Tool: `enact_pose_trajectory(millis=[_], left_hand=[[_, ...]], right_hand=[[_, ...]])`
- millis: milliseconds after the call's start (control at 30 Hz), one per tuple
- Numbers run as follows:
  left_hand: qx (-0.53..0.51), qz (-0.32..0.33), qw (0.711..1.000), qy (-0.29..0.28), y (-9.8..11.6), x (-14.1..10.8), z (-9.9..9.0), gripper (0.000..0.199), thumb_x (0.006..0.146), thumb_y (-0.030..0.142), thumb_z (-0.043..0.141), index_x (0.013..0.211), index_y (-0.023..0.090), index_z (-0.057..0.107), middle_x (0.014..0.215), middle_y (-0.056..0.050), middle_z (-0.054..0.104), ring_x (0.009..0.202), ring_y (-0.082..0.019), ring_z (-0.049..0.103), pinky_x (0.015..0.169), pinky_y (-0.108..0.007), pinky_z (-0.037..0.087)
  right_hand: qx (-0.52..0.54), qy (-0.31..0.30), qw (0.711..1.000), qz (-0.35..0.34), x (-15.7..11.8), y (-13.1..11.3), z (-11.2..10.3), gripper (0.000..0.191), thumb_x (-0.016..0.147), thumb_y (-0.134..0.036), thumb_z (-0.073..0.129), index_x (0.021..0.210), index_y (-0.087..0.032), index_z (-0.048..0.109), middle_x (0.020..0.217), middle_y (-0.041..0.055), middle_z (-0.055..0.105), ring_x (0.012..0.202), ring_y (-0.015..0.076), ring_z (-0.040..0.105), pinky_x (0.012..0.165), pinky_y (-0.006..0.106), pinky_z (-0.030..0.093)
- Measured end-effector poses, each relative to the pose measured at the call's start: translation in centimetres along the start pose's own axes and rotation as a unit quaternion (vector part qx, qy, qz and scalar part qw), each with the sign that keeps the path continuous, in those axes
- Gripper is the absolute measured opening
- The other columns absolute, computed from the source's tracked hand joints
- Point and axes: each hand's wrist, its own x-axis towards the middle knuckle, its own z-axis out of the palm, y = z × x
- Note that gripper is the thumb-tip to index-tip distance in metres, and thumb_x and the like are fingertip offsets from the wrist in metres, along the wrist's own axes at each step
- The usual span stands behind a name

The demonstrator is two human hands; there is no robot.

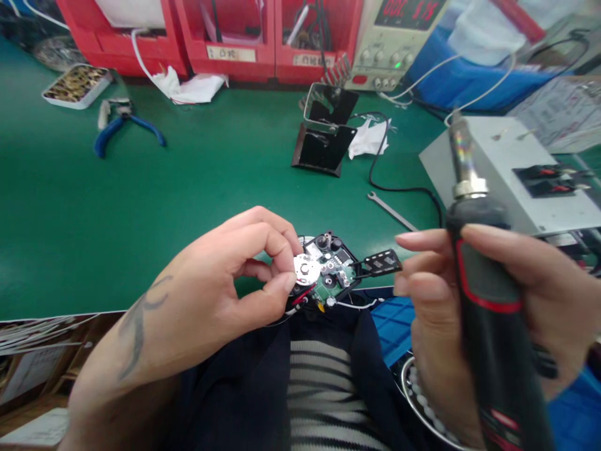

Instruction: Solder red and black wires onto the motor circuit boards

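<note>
At the table's front edge is a small device with a green circuit board [331,285], wires and a round silver plate [307,269]. My left hand [248,269] is closed, its thumb and fingertips pinching the device at the silver plate's left side. A black flap with silver markings [382,263] sticks out to the device's right. Nearer the camera, my right hand [436,294] is wrapped round a black and red electric screwdriver [488,282], its metal tip pointing up and away. The fingertips of that hand are close to the flap; whether they touch it I cannot tell.
Blue-handled pliers [129,122] and a tray of small brass parts [77,84] lie at left. A soldering iron stand [326,134] is behind the device, an open-end wrench [392,211] to its right. Red bins [230,53], a power supply [389,47] and a grey box [521,169] stand behind.
</note>
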Motion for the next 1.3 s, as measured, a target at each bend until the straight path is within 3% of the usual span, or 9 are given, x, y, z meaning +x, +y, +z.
enact_pose_trajectory(millis=[100, 233, 467, 667, 767, 900, 1000, 1133, 1300], left_hand=[[-0.008, -0.007, 1.000, 0.000, 0.1, 0.0, -0.1, 0.014, 0.082, 0.011, 0.065, 0.072, 0.021, 0.065, 0.094, 0.003, 0.069, 0.085, -0.006, 0.067, 0.074, -0.005, 0.054], [-0.029, -0.026, 0.999, 0.013, 0.2, -0.1, 0.1, 0.013, 0.080, 0.012, 0.068, 0.071, 0.021, 0.066, 0.093, 0.002, 0.069, 0.083, -0.006, 0.068, 0.073, -0.006, 0.055], [-0.108, -0.129, 0.979, 0.117, -1.3, 0.6, 1.1, 0.010, 0.091, 0.023, 0.067, 0.081, 0.020, 0.065, 0.074, 0.002, 0.071, 0.055, -0.008, 0.059, 0.052, -0.015, 0.052], [-0.208, -0.141, 0.963, 0.099, -1.9, 1.0, 1.9, 0.012, 0.094, 0.026, 0.073, 0.087, 0.020, 0.066, 0.092, -0.002, 0.081, 0.076, -0.012, 0.074, 0.065, -0.016, 0.057], [-0.298, -0.148, 0.939, 0.090, -1.7, 0.9, 2.0, 0.011, 0.095, 0.026, 0.076, 0.089, 0.021, 0.068, 0.097, -0.001, 0.081, 0.082, -0.012, 0.075, 0.069, -0.016, 0.058], [-0.379, -0.134, 0.912, 0.078, -1.5, 0.7, 2.0, 0.008, 0.095, 0.020, 0.075, 0.088, 0.023, 0.072, 0.087, 0.004, 0.079, 0.077, -0.008, 0.071, 0.071, -0.012, 0.057], [-0.347, -0.109, 0.931, 0.029, -1.6, 0.6, 1.6, 0.007, 0.097, 0.024, 0.074, 0.091, 0.026, 0.078, 0.088, 0.005, 0.076, 0.080, -0.005, 0.068, 0.074, -0.008, 0.054], [-0.227, -0.067, 0.971, -0.013, -1.1, 0.6, 0.7, 0.014, 0.097, 0.021, 0.068, 0.085, 0.023, 0.075, 0.088, 0.004, 0.071, 0.083, -0.007, 0.066, 0.079, -0.008, 0.053], [-0.094, -0.066, 0.993, -0.009, 0.0, 1.3, -0.2, 0.018, 0.087, 0.024, 0.065, 0.070, 0.019, 0.068, 0.083, 0.000, 0.070, 0.076, -0.010, 0.065, 0.066, -0.011, 0.053]], right_hand=[[-0.016, -0.014, 1.000, -0.021, 0.1, -0.2, 0.8, 0.054, 0.082, -0.011, 0.080, 0.133, -0.024, 0.068, 0.114, 0.0005, 0.077, 0.093, 0.0150, 0.074, 0.083, 0.030, 0.062], [-0.022, -0.033, 0.998, -0.041, -0.1, 0.0, 1.0, 0.051, 0.084, -0.010, 0.078, 0.132, -0.025, 0.068, 0.115, -0.0012, 0.077, 0.095, 0.0148, 0.074, 0.090, 0.030, 0.065], [-0.044, -0.022, 0.997, -0.060, 0.1, 0.2, 1.1, 0.051, 0.083, -0.011, 0.079, 0.131, -0.022, 0.068, 0.114, -0.0025, 0.078, 0.093, 0.0128, 0.073, 0.096, 0.027, 0.062], [-0.042, -0.029, 0.996, -0.069, 0.0, 0.4, 1.0, 0.053, 0.084, -0.012, 0.078, 0.134, -0.026, 0.067, 0.115, -0.0029, 0.077, 0.093, 0.0137, 0.073, 0.094, 0.029, 0.064], [-0.045, -0.028, 0.997, -0.062, 0.0, 0.4, 1.0, 0.052, 0.084, -0.014, 0.079, 0.133, -0.026, 0.067, 0.114, -0.0020, 0.077, 0.092, 0.0160, 0.073, 0.094, 0.033, 0.065], [-0.055, -0.029, 0.997, -0.050, 0.2, 0.2, 1.2, 0.050, 0.085, -0.014, 0.079, 0.132, -0.028, 0.068, 0.113, -0.0007, 0.078, 0.090, 0.0177, 0.074, 0.091, 0.035, 0.066], [-0.056, -0.028, 0.996, -0.057, 0.4, 0.1, 1.3, 0.052, 0.086, -0.013, 0.078, 0.133, -0.032, 0.067, 0.112, -0.0027, 0.078, 0.090, 0.0176, 0.074, 0.090, 0.035, 0.066], [-0.036, -0.023, 0.998, -0.053, 0.2, 0.1, 1.3, 0.052, 0.085, -0.011, 0.079, 0.133, -0.026, 0.068, 0.113, -0.0014, 0.078, 0.093, 0.0155, 0.074, 0.093, 0.030, 0.065], [-0.021, -0.017, 0.999, -0.035, 0.1, 0.1, 1.4, 0.054, 0.086, -0.012, 0.077, 0.137, -0.029, 0.067, 0.119, -0.0029, 0.075, 0.098, 0.0169, 0.075, 0.091, 0.033, 0.067]])
